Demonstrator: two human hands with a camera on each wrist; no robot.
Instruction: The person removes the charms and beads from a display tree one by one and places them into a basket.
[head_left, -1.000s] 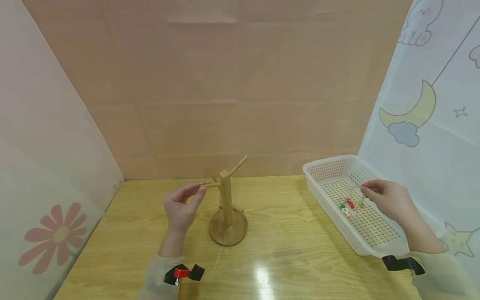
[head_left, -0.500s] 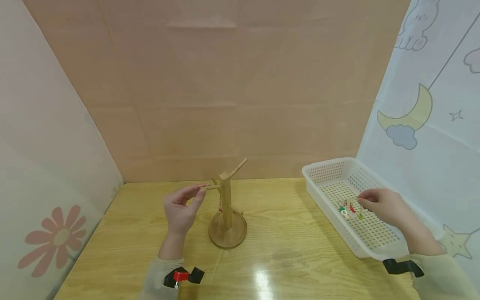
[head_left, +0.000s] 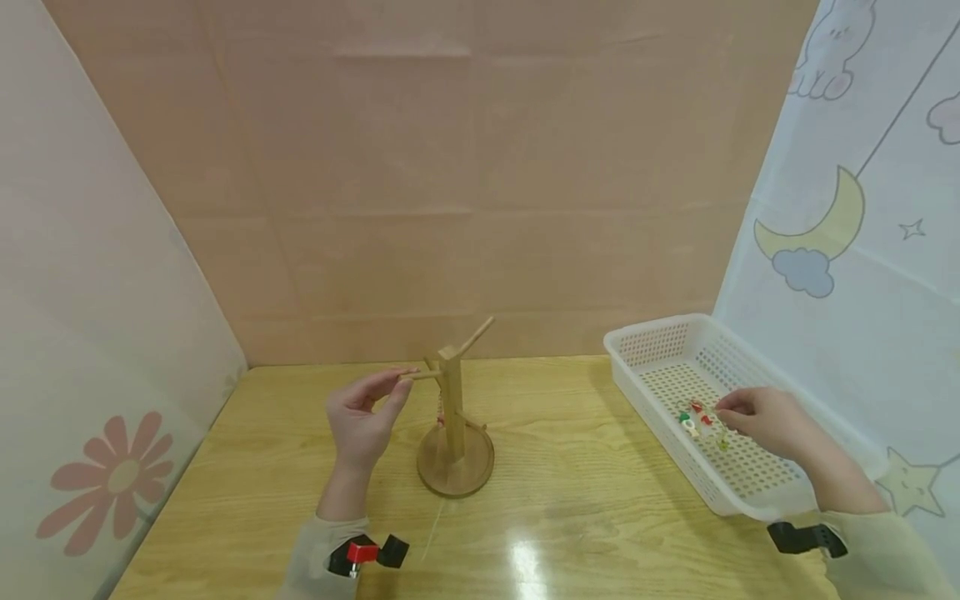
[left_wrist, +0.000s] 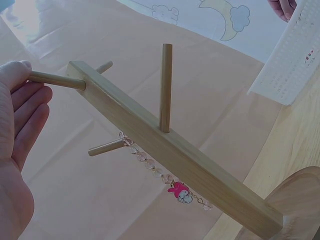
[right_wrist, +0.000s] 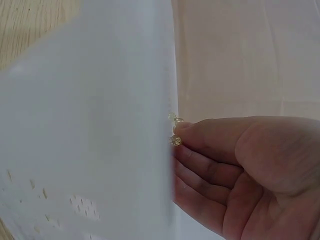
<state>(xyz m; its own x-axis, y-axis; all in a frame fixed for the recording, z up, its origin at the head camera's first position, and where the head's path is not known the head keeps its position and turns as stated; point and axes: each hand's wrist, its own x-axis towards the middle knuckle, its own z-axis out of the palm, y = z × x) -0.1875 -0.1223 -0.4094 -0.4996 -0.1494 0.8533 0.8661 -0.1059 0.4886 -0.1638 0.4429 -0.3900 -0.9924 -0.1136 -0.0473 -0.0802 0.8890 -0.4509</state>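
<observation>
Head view: a person's left hand [head_left: 363,417] pinches the tip of a peg [head_left: 425,375] jutting leftward, nearly level, from an upright wooden stand [head_left: 454,408] on the table [head_left: 585,467] — while, over a white basket [head_left: 663,425], the right hand [head_left: 768,421] holds pale yellow beads [right_wrist: 175,140] between narrowed fingers — their long axis too hidden to tell.

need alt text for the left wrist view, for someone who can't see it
A left hand holds the end of a peg on a wooden stand. A beaded strand with a pink-hooded charm hangs from another peg; part of a white basket shows at upper right.
</observation>
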